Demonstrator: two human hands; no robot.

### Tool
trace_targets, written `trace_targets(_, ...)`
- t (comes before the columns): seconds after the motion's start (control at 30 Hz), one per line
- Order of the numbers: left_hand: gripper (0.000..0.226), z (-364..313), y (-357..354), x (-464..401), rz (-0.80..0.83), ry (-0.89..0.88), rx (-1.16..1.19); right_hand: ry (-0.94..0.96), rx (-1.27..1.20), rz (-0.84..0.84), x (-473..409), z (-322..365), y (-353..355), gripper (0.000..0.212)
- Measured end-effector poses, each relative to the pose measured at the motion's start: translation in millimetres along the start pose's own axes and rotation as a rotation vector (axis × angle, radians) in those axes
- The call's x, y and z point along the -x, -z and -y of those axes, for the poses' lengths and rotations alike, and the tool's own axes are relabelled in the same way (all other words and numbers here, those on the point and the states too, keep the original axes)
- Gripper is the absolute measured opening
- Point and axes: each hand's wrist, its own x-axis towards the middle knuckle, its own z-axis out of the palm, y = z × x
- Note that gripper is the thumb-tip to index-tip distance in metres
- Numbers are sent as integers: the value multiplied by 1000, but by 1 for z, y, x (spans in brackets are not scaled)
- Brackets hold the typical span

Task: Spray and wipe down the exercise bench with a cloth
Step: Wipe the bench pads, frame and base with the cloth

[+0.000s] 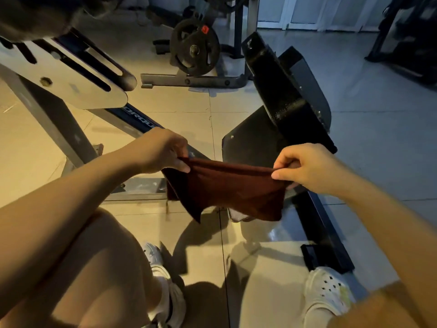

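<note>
Currently both hands, left hand (pixel 163 150) and right hand (pixel 307 169), pinch the dark maroon fabric cloth (pixel 227 188) stretched in mid-air before the black padded exercise bench (pixel 283 100); a loose pinch could drop it onto the dusty floor.

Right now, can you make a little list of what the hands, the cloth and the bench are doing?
left hand: pinches one top corner of the cloth
right hand: pinches the other top corner
cloth: dark red, stretched between both hands, hanging down, apart from the bench
bench: black padded, behind the cloth
spray bottle: none visible
floor: pale tiles
</note>
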Motion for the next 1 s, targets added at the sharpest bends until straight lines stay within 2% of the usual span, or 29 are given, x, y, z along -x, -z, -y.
trace_targets(0.07, 12, 0, -2, 1, -75, -56, -110, 11, 104, -85, 1, -2, -3, 5)
trace_targets(0.13, 20, 1, -5, 1, -178, -119, -261, 44, 215, -149, 1, -2, -5, 12)
trace_targets(0.2, 25, 1, -6, 1, -238, -128, -286, 67, 231, -194, 1, 1, -5, 17)
trace_targets(0.27, 26, 0, -7, 1, -217, -65, -143, 59, 173, -215, 0, 2, -4, 16)
trace_targets(0.37, 14, 0, -7, 4, -144, 63, 232, 20, 32, -187, -1, 2, -1, 9)
trace_targets(0.43, 15, 3, -6, 6, -111, 106, 440, 7, -10, -137, -1, 2, 1, 10)
trace_targets(0.5, 18, 6, -5, 7, -88, 138, 414, 4, -7, -90, 0, 1, 1, 17)
trace_targets(0.6, 39, 11, -9, 6, -97, 135, 127, 3, 52, -107, 2, 1, -2, 19)
trace_targets(0.7, 27, 10, -10, 7, -132, 18, 3, -15, 111, -125, 1, 0, -5, 14)
trace_targets(0.77, 21, 9, -9, 7, -114, -9, 46, -37, 176, -144, 0, -2, -6, 8)
trace_targets(0.87, 14, 8, -9, 6, -94, 83, 252, -69, 214, -166, 0, -6, -5, 8)
trace_targets(1.0, 5, 12, -10, 6, -33, 184, 499, -95, 97, -130, 1, -12, -3, 8)
